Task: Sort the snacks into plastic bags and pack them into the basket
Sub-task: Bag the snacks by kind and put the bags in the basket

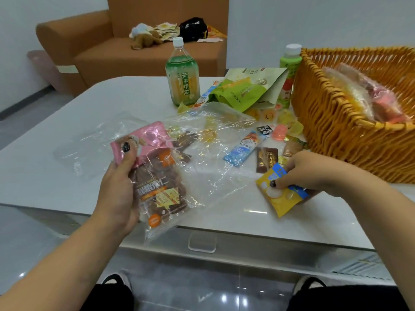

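On table: clear bags (215,140), loose snacks, basket (336,135) at right.
Left hand (116,187): grips brown packet (159,189) and pink packet (143,138) in bag.
Right hand (314,171): pinches yellow packet (280,196).

The left hand (116,187) holds a clear plastic bag (179,176) with a brown snack pack (160,189) and a pink pack (143,140) inside. The right hand (314,173) pinches a yellow snack pack (279,196) on the white table (67,131). An orange basket (336,131) sits on the right with packs inside.
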Available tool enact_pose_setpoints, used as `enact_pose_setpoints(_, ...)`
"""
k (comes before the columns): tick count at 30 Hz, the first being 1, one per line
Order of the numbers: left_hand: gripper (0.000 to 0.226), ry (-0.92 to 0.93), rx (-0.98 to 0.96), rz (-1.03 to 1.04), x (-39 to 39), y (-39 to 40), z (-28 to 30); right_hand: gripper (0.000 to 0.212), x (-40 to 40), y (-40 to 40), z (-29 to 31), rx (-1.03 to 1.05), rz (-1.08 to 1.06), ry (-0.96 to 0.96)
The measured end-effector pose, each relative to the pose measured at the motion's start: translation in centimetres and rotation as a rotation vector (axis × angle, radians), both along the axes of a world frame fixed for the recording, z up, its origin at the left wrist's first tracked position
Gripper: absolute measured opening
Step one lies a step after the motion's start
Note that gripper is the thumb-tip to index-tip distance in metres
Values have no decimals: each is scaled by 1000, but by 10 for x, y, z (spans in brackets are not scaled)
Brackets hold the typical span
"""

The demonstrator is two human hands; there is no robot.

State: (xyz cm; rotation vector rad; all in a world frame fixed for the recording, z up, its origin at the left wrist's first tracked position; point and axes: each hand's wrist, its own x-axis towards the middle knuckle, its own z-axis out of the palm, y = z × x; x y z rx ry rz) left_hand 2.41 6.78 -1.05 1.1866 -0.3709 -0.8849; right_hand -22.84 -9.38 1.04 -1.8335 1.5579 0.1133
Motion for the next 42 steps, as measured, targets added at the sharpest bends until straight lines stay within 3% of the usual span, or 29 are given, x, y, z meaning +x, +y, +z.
enact_pose_setpoints(4, 50, -7, 25, -14, 2, -3, 2, 17, -9, 1, 25, 171, -71, -354)
enact_pose_setpoints(7, 49, 6, 29, -11, 4, -3, 4, 10, -8, 4, 31, 103, -118, -668)
enact_pose_setpoints(11, 45, -28, 24, -24, 10, 2, 12, 9, 1, 2, 24, -88, -352, -923)
enact_pose_setpoints(14, 44, -56, 39, -15, 16, 9, 16, 7, 15, 2, 19, 0, -480, -1107)
enact_pose_setpoints(17, 41, -61, 65, -31, 22, 13, 17, 11, 30, 6, 16, 108, -473, -1216)
enact_pose_setpoints(22, 35, -67, 86, -66, 23, 17, 18, 12, 47, 13, 15, 354, -402, -1215)
enact_pose_setpoints(27, 39, -55, 68, -101, 22, 22, 21, 17, 51, 8, 7, 375, -467, -1270)
enact_pose_setpoints(32, 31, -61, 90, -77, 22, 23, 19, 21, 54, 25, 11, 522, -159, -1243)
enact_pose_setpoints(34, 31, -49, 112, -66, 21, 22, 16, 31, 55, 29, 12, 575, -18, -1175)
enact_pose_setpoints(36, 31, -48, 127, -69, 19, 21, 14, 28, 55, 32, 9, 585, 99, -1077)
enact_pose_setpoints(42, 34, -61, 111, -115, 12, 18, 10, 26, 70, 38, -6, 608, 223, -876)
